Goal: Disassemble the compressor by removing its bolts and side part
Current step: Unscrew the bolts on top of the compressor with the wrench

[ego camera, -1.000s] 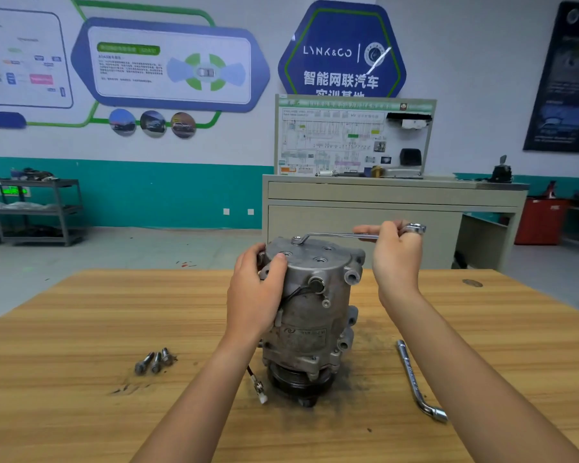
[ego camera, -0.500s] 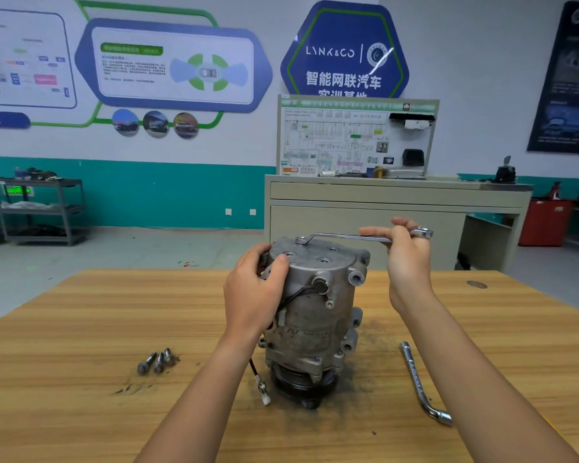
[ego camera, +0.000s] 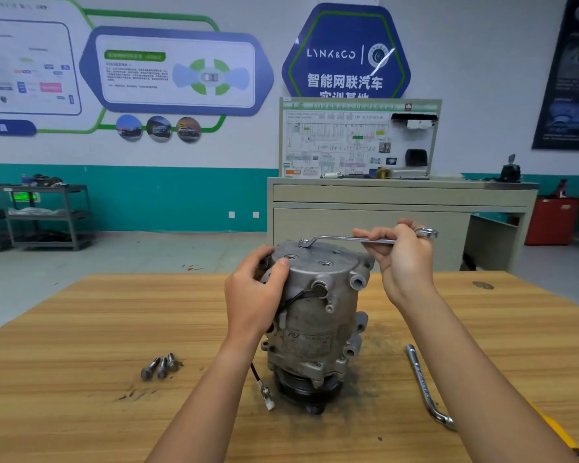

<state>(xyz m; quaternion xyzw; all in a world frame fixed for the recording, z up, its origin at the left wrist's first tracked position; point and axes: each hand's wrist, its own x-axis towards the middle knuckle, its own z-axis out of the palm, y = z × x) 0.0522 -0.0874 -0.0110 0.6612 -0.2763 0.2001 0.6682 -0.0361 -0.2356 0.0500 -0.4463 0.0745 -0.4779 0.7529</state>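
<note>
A grey metal compressor [ego camera: 318, 322] stands upright on its pulley end in the middle of the wooden table [ego camera: 81, 329]. My left hand [ego camera: 253, 295] grips its upper left side. My right hand [ego camera: 403, 259] holds the handle of a ring wrench [ego camera: 335, 239], whose far ring sits on a bolt at the back of the compressor's top face. Three removed bolts [ego camera: 161, 366] lie together on the table to the left. A black wire with a white plug [ego camera: 264, 392] hangs from the compressor's lower left.
A second bent socket wrench [ego camera: 427, 389] lies on the table to the right of the compressor. Dark grime marks the wood around the base. Behind the table stand a beige cabinet [ego camera: 381, 208] with a wiring panel, and a shelf cart [ego camera: 41, 215] at far left.
My right hand has swung the wrench handle further to the right and slightly away from me. My left hand keeps its grip on the compressor, which stays in place.
</note>
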